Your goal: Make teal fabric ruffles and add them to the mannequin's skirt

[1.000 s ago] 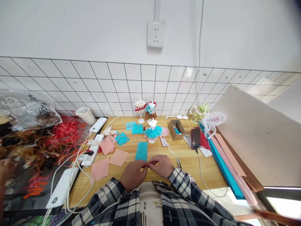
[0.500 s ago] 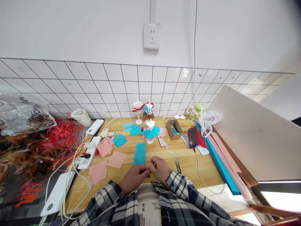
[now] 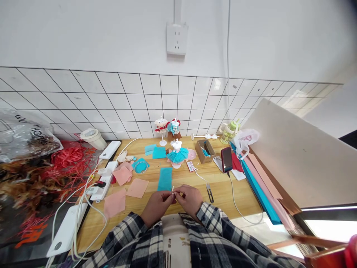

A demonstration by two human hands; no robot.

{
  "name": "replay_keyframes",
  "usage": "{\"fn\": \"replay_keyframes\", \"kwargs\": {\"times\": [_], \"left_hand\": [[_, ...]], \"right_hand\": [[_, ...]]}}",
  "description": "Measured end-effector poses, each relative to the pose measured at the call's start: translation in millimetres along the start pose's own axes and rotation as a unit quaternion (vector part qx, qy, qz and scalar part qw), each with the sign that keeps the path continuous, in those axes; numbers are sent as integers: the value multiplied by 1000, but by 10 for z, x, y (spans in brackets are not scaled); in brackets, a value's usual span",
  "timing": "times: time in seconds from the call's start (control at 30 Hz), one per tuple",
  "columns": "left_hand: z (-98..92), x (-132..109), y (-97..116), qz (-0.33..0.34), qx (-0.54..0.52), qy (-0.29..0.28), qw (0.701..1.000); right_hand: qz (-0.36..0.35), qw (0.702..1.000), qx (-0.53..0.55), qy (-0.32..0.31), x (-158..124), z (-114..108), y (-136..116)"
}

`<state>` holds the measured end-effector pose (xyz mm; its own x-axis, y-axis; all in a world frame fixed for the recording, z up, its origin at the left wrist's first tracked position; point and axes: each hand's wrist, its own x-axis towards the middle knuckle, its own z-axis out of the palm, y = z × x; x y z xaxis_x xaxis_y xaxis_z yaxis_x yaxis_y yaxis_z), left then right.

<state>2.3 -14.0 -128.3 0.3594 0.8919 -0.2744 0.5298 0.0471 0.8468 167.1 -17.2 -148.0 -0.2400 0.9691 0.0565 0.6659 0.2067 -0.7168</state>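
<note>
"Two hands meet above the near edge of the bench (image 3: 182, 178); how does each grip stand?"

"Both are drawn to a pinch; the left hand (image 3: 156, 206) and the right hand (image 3: 190, 199) press thumb and finger around a small white piece (image 3: 173, 188), which pokes up between the fingertips; it is too small to tell what it is."

"Take that piece as the clock's centre, with twelve toward the wall; what lies about it?"

"Just beyond the left fingers, toward eleven, a turquoise strip (image 3: 165, 178) lies flat; whether they touch it, I cannot tell; farther off at twelve stands a dress form with a turquoise skirt (image 3: 177, 153)."

"And to the right?"

"Snips (image 3: 209, 192) at three, well apart from the right hand; a small printed card (image 3: 191, 166) at one, with a white cord trailing from it; past that, also at one, a cardboard box (image 3: 205, 152); a phone (image 3: 226, 160) leans at two."

"The left?"

"Peach squares (image 3: 137, 188) toward nine; a clear ring on a turquoise scrap (image 3: 141, 166) at ten."
</note>
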Motion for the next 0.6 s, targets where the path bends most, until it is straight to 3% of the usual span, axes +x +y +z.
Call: {"fn": "replay_keyframes", "kwargs": {"times": [0.13, 0.27, 0.37, 0.47, 0.6], "left_hand": [[-9, -27, 10, 0, 23, 4, 1000], [-29, -59, -22, -1, 50, 9, 999], [-32, -70, -43, 1, 60, 9, 998], [-30, -75, -42, 9, 70, 2, 997], [-28, -86, -33, 21, 76, -15, 997]], "right_hand": [[8, 999, 44, 2, 0, 10, 14], [94, 989, 112, 38, -11, -20, 50], [15, 996, 76, 46, -36, -58, 63], [-66, 997, 45, 12, -59, -69, 58], [-63, 997, 11, -30, -68, -49, 45]]}}
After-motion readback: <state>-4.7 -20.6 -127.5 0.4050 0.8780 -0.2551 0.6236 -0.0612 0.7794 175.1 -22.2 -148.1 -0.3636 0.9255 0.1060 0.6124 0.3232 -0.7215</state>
